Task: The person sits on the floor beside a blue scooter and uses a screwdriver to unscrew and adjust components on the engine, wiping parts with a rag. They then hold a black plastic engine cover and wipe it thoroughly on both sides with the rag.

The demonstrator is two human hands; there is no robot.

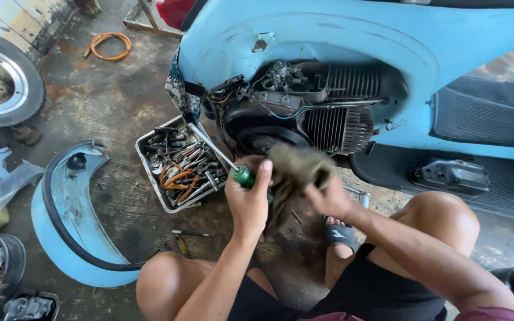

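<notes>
Where stained concrete floor [114, 107] spreads, left hand [248, 202] grips screwdriver [221, 156].

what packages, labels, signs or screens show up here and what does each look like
No packages, signs or screens in view.
Sandal strap: black, under the right hand, with a small white angular mark.
Scooter body: light blue, no label visible.
</notes>
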